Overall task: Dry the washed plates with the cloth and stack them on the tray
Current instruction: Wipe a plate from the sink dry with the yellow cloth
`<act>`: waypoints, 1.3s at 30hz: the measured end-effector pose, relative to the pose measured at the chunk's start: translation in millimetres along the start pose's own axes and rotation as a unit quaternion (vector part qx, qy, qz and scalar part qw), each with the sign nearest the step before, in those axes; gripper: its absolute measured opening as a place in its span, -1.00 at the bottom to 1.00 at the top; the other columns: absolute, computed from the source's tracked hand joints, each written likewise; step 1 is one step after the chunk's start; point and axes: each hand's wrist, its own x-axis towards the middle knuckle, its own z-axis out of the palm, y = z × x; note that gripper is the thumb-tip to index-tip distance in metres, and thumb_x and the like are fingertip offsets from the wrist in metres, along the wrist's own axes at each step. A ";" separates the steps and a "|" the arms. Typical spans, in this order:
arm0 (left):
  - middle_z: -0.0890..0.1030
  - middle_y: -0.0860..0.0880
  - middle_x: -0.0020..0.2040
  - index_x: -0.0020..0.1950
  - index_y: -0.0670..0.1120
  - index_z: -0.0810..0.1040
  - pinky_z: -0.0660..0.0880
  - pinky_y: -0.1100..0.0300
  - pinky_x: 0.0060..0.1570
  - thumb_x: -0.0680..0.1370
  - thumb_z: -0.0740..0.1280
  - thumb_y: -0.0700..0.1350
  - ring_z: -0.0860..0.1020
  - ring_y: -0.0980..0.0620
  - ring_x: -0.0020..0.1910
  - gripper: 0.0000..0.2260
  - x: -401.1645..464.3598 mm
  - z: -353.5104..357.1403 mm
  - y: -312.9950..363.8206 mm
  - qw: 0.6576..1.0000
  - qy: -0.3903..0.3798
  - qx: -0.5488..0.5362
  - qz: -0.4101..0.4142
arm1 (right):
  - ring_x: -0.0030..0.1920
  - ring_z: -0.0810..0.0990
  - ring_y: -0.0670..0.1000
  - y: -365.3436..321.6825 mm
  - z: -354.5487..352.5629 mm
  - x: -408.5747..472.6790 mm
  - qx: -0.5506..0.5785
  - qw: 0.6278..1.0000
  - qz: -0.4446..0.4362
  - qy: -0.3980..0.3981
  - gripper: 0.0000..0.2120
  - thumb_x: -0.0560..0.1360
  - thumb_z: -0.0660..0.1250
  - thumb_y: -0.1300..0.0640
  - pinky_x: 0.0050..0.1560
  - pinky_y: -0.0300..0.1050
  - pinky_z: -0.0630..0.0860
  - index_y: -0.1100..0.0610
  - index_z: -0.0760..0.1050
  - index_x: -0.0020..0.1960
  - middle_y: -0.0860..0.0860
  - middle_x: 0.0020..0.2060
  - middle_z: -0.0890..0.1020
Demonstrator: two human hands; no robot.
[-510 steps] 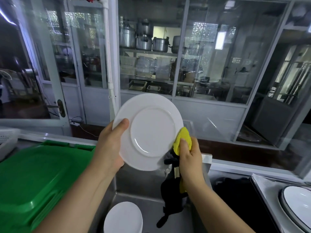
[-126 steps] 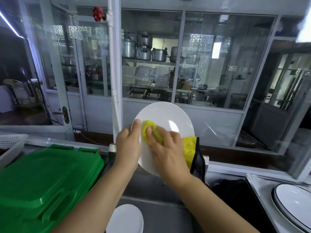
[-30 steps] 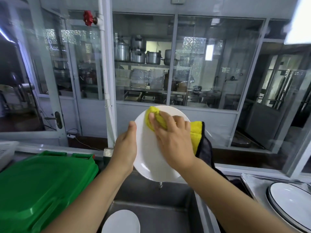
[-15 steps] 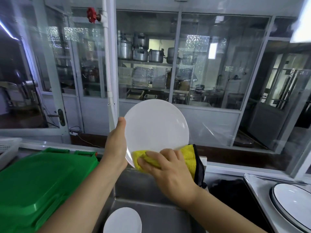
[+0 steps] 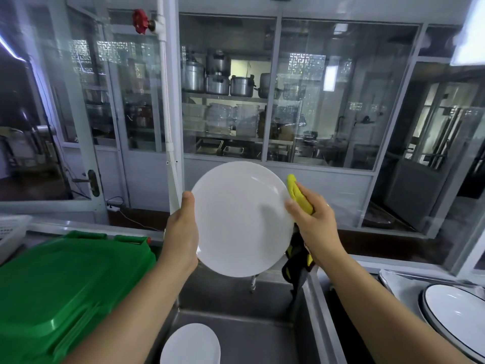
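Gripping a plate (image 5: 240,219) in the left hand (image 5: 181,232) and cloth (image 5: 298,193) in the right hand (image 5: 315,222), the person has dried seemingly few: another (image 5: 190,344) waits in the sink (image 5: 257,298).

The white plate (image 5: 237,219) I am drying is round and plain, held nearly upright above the sink, its shiny face turned to me. My left hand (image 5: 181,232) grips its left rim, thumb on the front. My right hand (image 5: 315,219) pinches the yellow cloth (image 5: 298,193) against the right rim; the cloth's dark side (image 5: 296,261) hangs down below that hand. Another white plate (image 5: 190,345) lies flat down in the sink. At my right, on the metal tray (image 5: 401,282), rests a white plate with a dark rim line (image 5: 456,316), face up.
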 end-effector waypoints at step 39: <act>0.71 0.09 -0.14 -0.17 0.11 0.68 0.53 0.10 -0.09 0.54 0.36 -0.02 0.65 0.04 -0.08 -0.86 -21.3 11.6 -8.7 0.997 -0.037 -0.059 0.024 | 0.03 0.43 0.25 16.9 51.1 -13.4 -0.331 0.891 -0.311 0.002 -0.62 0.52 0.28 0.13 0.05 0.16 0.47 0.22 0.48 0.31 0.21 0.22 0.49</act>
